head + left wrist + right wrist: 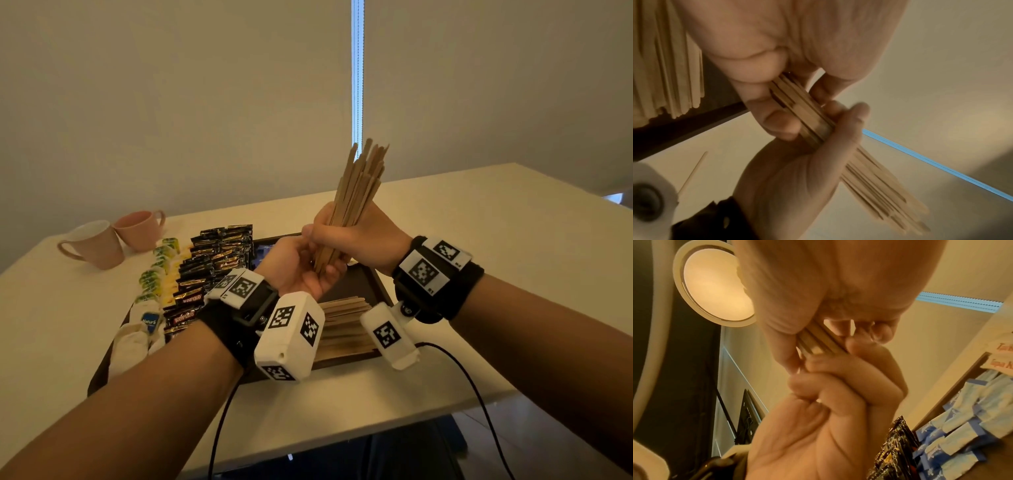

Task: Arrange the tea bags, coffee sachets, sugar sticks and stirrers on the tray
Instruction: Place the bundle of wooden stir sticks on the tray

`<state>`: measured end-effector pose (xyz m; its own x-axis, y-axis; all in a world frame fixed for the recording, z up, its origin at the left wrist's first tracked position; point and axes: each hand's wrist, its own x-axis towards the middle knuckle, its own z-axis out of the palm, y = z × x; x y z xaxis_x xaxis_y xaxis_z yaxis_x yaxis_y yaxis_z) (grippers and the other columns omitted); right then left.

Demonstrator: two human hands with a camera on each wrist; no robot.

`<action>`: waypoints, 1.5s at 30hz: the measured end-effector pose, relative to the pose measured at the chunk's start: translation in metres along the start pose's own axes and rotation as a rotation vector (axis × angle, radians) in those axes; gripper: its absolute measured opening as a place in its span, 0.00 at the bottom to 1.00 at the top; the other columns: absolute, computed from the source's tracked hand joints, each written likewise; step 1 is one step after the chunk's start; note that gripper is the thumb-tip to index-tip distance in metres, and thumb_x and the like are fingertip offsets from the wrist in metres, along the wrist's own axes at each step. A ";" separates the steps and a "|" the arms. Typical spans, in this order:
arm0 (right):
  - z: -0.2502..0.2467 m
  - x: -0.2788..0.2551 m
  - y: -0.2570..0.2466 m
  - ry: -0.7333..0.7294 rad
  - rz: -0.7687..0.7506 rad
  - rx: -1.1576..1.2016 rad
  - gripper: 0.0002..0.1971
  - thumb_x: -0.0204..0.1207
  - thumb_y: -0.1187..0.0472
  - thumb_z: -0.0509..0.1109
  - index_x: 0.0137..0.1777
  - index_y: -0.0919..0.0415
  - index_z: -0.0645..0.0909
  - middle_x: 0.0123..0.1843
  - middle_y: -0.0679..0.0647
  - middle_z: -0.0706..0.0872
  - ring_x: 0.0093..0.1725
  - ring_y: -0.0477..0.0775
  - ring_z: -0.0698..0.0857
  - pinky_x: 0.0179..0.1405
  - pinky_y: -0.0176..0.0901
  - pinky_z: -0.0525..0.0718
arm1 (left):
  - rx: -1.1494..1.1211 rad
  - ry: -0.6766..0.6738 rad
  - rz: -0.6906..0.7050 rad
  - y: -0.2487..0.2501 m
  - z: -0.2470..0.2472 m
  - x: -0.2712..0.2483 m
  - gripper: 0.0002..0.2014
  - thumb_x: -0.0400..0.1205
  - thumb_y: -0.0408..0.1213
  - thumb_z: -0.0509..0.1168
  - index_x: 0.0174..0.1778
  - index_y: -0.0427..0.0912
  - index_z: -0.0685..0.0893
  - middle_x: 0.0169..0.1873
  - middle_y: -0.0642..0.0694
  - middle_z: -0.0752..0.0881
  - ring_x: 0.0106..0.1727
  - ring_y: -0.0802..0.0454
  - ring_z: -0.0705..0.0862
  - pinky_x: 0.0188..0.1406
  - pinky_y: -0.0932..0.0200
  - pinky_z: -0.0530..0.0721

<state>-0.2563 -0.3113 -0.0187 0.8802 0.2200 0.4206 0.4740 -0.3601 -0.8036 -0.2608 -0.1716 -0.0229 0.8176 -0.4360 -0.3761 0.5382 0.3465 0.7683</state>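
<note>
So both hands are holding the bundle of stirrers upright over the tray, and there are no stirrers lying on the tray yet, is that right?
Not quite. The left hand and right hand do hold the bundle of stirrers upright over the tray, but a pile of stirrers already lies on the tray near its front edge. The head view shows it, between the two wrists.

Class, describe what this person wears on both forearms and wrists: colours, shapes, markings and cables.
Both forearms are bare, with no sleeves. Each wrist carries a black band: the left wrist band and the right wrist band. White boxy blocks printed with square black-and-white markers sit on both bands. A thin black cable trails from each.
</note>
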 end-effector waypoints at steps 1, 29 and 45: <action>0.001 -0.001 0.000 -0.018 0.004 0.005 0.07 0.78 0.63 0.75 0.38 0.59 0.86 0.36 0.54 0.90 0.38 0.52 0.90 0.41 0.42 0.88 | 0.000 0.003 0.020 -0.001 0.001 0.000 0.15 0.88 0.38 0.52 0.55 0.29 0.79 0.31 0.37 0.84 0.27 0.51 0.80 0.18 0.68 0.78; 0.025 0.001 0.006 -0.222 0.222 -0.147 0.15 0.82 0.60 0.69 0.33 0.62 0.78 0.22 0.55 0.79 0.19 0.52 0.78 0.24 0.42 0.80 | 1.294 0.019 1.312 0.058 -0.010 -0.016 0.22 0.77 0.39 0.76 0.67 0.47 0.80 0.52 0.50 0.86 0.41 0.56 0.85 0.40 0.68 0.85; 0.013 0.007 0.014 -0.300 -0.033 -0.378 0.14 0.79 0.53 0.74 0.57 0.63 0.85 0.39 0.49 0.85 0.32 0.46 0.81 0.33 0.38 0.77 | 1.285 0.216 1.008 0.041 -0.041 -0.014 0.08 0.81 0.43 0.72 0.39 0.44 0.90 0.18 0.60 0.83 0.18 0.60 0.82 0.23 0.70 0.78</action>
<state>-0.2442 -0.3032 -0.0322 0.8446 0.4685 0.2591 0.5267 -0.6404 -0.5590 -0.2418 -0.1175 -0.0079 0.7818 -0.3212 0.5343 -0.6172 -0.5196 0.5908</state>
